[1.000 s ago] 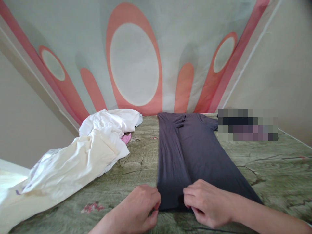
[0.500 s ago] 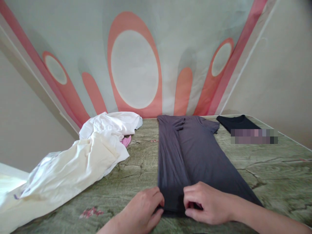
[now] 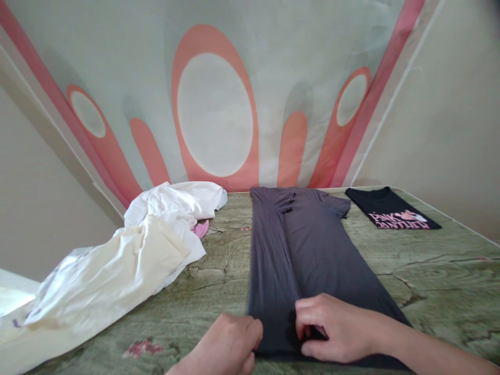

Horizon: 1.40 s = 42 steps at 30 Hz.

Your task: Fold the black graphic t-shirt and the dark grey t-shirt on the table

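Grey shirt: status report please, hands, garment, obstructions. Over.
Left hand curled at near hem, grip hidden; right hand pinching hem. Grey shirt flat, left side folded in. White pile, black tee lie clear.

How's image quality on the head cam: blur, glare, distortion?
Head view: the wide-angle lens bends the patterned wall; light is soft and even, no glare; the left hand is slightly motion-blurred at the grey shirt hem; the right hand is sharper and casts a small shadow on the shirt; the lower-left corner is blown out.
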### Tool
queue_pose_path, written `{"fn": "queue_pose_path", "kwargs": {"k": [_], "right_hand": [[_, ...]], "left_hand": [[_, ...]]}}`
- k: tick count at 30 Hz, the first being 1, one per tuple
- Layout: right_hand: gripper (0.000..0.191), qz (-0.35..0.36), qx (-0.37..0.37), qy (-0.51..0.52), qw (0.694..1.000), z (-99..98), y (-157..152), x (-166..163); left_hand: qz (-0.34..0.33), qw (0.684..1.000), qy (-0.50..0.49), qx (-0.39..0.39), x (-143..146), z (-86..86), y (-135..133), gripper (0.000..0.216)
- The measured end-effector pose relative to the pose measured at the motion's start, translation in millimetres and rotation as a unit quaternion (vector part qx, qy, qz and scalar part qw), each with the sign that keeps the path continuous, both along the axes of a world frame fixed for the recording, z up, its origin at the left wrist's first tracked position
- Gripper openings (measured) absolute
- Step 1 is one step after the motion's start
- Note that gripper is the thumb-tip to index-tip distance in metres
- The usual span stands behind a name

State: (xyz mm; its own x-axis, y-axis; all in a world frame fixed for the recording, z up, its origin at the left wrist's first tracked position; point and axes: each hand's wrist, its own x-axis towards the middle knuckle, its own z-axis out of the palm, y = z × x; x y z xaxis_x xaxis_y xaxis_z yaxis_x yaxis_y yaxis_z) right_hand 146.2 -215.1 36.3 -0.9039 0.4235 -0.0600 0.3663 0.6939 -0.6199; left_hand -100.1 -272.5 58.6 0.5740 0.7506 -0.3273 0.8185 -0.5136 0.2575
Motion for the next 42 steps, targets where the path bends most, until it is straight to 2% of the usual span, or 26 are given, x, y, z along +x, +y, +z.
{"fn": "queue_pose_path", "kwargs": {"k": [4,6,8,10,11,13,15,18,19,22,25,29,33,42], "right_hand": [[0.019,-0.023,-0.039,-0.001,0.999,18.2,10,6],[0.018,-0.045,-0.033,-0.001,0.998,26.2,28,8],[0.017,-0.078,-0.006,-0.001,0.997,28.8,59,8],[0.016,-0.154,0.011,-0.007,0.988,25.0,100,4],[0.015,-0.216,0.016,-0.018,0.976,20.9,122,1],[0.016,-0.357,0.007,-0.067,0.932,10.1,163,-8],[0.023,-0.403,0.0,-0.087,0.911,-1.7,194,-19],[0.03,-0.429,-0.014,-0.107,0.897,-16.6,217,-33],[0.03,-0.435,-0.013,-0.114,0.893,-20.1,220,-36],[0.028,-0.45,0.01,-0.123,0.885,-25.8,222,-40],[0.026,-0.458,0.038,-0.125,0.879,-27.1,220,-40],[0.027,-0.466,0.059,-0.124,0.874,-28.6,214,-37],[0.03,-0.473,0.081,-0.114,0.87,-32.3,206,-37],[0.031,-0.469,0.088,-0.116,0.871,-32.3,204,-35]], "left_hand": [[-0.019,0.999,0.023,0.016,5,1.0,-1,0.047],[-0.044,0.998,0.03,0.025,5,-0.4,1,0.056],[-0.067,0.997,0.031,0.03,4,-2.3,3,0.055],[-0.086,0.996,0.021,0.03,2,-3.8,6,0.048],[-0.093,0.995,0.016,0.03,1,-4.2,7,0.044],[-0.102,0.994,0.008,0.032,-1,-4.4,9,0.035],[-0.099,0.995,0.001,0.033,-3,-3.9,9,0.028],[-0.076,0.997,-0.032,0.015,-6,-1.9,9,0.013],[-0.068,0.997,-0.047,0.001,-7,-0.8,9,0.012],[-0.038,0.995,-0.083,-0.027,-7,4.1,11,0.025],[-0.009,0.993,-0.117,0.002,-2,9.5,22,0.019],[-0.048,0.985,-0.162,0.026,10,10.9,48,0.023],[-0.085,0.984,-0.154,-0.013,19,5.6,69,0.02],[-0.102,0.982,-0.147,-0.065,18,11.6,70,0.015]]}}
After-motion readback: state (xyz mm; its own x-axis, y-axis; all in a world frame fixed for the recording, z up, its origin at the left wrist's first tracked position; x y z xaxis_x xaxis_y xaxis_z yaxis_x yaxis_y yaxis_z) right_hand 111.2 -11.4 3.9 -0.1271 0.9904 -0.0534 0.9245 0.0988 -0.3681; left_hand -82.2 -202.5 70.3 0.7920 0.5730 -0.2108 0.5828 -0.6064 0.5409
